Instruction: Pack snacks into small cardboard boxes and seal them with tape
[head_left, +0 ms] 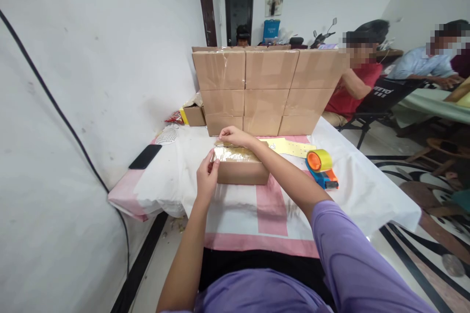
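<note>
A small brown cardboard box (242, 173) lies lengthwise in front of me, with shiny clear tape across its top. My left hand (208, 173) is at the box's left end, its curled fingers and thumb against the near corner. Over the far left edge of the top, my right hand (235, 136) has thumb and fingertips pinched together; what they hold, if anything, is too small to make out. My right forearm crosses above the box's right end and hides part of it. A tape dispenser (325, 178) in blue and orange, with a yellow tape roll (323, 160), lies to the right.
Stacked cardboard boxes (266, 102) form a wall behind my hands. A yellow perforated strip (290, 147) lies before them. A black phone (145, 156) and a small open box (194, 115) are on the left. A person in red (367, 83) sits beyond the table's right side.
</note>
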### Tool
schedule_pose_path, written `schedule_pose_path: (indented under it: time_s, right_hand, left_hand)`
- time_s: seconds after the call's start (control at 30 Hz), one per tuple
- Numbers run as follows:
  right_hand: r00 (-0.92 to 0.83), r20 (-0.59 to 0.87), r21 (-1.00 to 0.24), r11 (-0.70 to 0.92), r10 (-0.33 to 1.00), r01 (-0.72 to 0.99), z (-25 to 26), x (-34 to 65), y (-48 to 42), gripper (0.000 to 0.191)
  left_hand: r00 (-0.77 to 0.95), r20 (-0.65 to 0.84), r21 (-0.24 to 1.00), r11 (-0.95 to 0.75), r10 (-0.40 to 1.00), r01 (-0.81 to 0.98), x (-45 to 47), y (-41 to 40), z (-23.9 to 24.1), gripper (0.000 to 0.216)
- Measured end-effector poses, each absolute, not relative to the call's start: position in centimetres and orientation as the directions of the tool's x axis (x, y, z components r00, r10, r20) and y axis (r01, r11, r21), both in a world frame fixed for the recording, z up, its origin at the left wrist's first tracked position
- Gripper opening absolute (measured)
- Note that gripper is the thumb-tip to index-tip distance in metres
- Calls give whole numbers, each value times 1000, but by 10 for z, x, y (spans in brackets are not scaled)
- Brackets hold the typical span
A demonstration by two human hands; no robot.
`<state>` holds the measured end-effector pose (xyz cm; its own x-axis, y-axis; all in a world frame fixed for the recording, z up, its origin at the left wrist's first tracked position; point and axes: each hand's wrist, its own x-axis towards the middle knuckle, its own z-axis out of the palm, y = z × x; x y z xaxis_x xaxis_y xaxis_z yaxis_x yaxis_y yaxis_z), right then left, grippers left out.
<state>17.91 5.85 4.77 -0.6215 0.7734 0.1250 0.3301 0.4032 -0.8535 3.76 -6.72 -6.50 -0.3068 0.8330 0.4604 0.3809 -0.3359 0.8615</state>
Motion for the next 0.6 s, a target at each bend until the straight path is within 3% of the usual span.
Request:
schedule_pose_path:
  time_s: [0.17, 0.4, 0.6]
  right_hand:
    - [-602, 111, -803, 428, 791, 414, 45, 178, 58, 16]
    - [-573, 61, -643, 471, 817, 604, 46, 173, 51, 15]
    - [-459, 0, -500, 398, 888, 769, 45, 164, 53, 11]
  left_hand:
    - [-275, 522, 807, -363, 808, 466, 36, -66, -69, 43]
    - [-259, 570, 748, -362, 780, 557, 36, -69, -70, 37]
    - [-241, 651, 680, -412, 720, 606, 30, -64, -70, 29]
